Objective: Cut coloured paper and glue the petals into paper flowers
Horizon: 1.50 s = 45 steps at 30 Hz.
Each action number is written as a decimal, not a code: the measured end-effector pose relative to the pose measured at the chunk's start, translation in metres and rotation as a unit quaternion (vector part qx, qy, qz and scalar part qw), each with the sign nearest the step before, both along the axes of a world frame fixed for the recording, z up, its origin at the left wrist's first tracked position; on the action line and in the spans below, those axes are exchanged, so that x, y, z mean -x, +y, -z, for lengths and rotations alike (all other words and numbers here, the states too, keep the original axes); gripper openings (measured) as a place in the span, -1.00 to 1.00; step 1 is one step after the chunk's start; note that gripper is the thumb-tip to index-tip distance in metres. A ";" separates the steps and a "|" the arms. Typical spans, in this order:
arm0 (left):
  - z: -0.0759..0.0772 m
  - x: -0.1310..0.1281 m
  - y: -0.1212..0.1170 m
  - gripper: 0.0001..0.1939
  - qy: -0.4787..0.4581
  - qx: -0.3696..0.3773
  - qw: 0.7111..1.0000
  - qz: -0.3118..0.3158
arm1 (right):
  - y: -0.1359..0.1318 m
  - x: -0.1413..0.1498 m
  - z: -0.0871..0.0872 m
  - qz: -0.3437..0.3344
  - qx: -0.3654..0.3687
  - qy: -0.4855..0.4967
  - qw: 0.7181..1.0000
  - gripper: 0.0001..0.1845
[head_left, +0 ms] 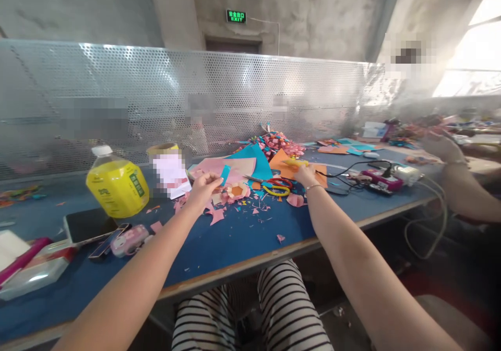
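My left hand (206, 186) pinches a small blue paper strip (225, 174) upright above the scraps. Just below it lies a pink and cream ring of folded paper (239, 191). My right hand (305, 174) is closed around a yellow glue gun (294, 162), whose black cord runs off to the right; its fingers are partly hidden. Under that hand is a sheet of orange paper (280, 163). Scissors (278, 188) with red and yellow handles rest between my hands. Pink paper (238, 167) and blue paper (255, 159) lie behind them.
A yellow bottle (117, 186), a phone (88, 225) and a pink case (129, 240) stand or lie at left. Colourful paper pieces (278, 145) are heaped by the perforated metal screen (235, 90). A purple power strip (381, 180) is at right, near another person's arm (454, 168).
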State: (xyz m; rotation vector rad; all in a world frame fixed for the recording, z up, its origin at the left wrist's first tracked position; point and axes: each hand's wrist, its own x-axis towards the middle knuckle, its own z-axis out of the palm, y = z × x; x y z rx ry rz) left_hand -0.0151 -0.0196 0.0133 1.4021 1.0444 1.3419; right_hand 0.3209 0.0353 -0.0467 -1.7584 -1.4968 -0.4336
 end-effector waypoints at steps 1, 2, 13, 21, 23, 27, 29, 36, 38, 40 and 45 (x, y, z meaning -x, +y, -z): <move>0.000 0.000 0.000 -0.66 0.001 0.002 1.000 0.001 | -0.001 0.007 0.000 0.011 0.028 0.004 1.000 -0.81; -0.001 0.000 0.000 -0.66 0.000 0.003 1.000 0.001 | -0.001 0.016 -0.003 0.013 0.048 0.015 0.999 -0.82; 0.005 -0.012 0.004 -0.68 -0.160 0.044 0.986 0.024 | -0.041 0.163 -0.036 -0.470 0.080 0.310 0.823 -0.74; 0.009 -0.021 -0.005 -0.70 -0.138 0.057 0.987 0.054 | -0.048 0.177 -0.035 -0.440 0.060 0.454 0.772 -0.68; 0.011 -0.021 -0.006 -0.68 -0.135 0.044 0.988 0.060 | -0.046 0.180 -0.034 -0.448 0.071 0.477 0.753 -0.67; 0.013 -0.025 -0.010 -0.69 -0.123 0.030 0.989 0.074 | -0.046 0.187 -0.032 -0.484 0.087 0.513 0.703 -0.66; 0.014 -0.028 -0.013 -0.71 -0.111 0.033 0.990 0.079 | -0.048 0.189 -0.033 -0.490 0.083 0.523 0.692 -0.69; 0.017 -0.024 -0.003 -0.81 0.018 -0.014 0.999 0.032 | -0.048 0.182 -0.038 -0.465 0.074 0.561 0.681 -0.67; 0.021 -0.017 0.004 -0.82 0.143 -0.074 0.986 -0.042 | -0.044 0.176 -0.039 -0.450 0.059 0.572 0.684 -0.65; 0.025 -0.011 0.011 -0.85 0.272 -0.120 0.952 -0.080 | -0.041 0.170 -0.039 -0.440 0.058 0.579 0.684 -0.64; 0.035 -0.008 0.021 -0.94 0.408 -0.109 0.905 -0.049 | -0.035 0.157 -0.038 -0.419 0.052 0.585 0.692 -0.66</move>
